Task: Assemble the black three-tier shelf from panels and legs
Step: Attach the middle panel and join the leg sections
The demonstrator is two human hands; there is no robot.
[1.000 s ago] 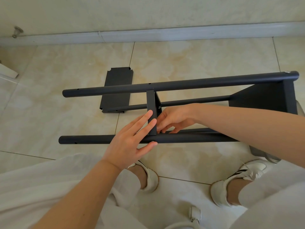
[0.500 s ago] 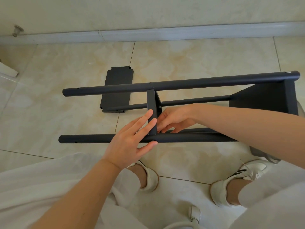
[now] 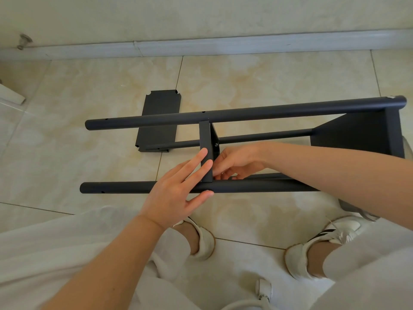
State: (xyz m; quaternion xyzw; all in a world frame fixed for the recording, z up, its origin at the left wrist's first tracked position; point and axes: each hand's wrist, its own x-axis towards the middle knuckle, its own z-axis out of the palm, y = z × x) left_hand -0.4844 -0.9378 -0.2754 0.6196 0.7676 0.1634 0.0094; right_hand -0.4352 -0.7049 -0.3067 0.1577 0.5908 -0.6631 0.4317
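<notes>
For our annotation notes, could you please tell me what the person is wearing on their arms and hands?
Nothing is worn on either: the left hand and right hand are bare, without gloves or visible rings. The left forearm and right forearm are uncovered as far as the frame shows, with no sleeve, watch or bracelet at the wrists.

**Around the Floor**

A beige marbled tile floor is spreading across the view, with thin grout lines crossing it. A pale skirting board is running along the floor's far edge, beneath a cream wall. A small metal doorstop is sticking out near the far left corner. A white slab is poking in at the left edge. Toward the near edge, a left shoe and a right shoe, both white, are resting on the tiles, with white trousers draping above them.
</notes>
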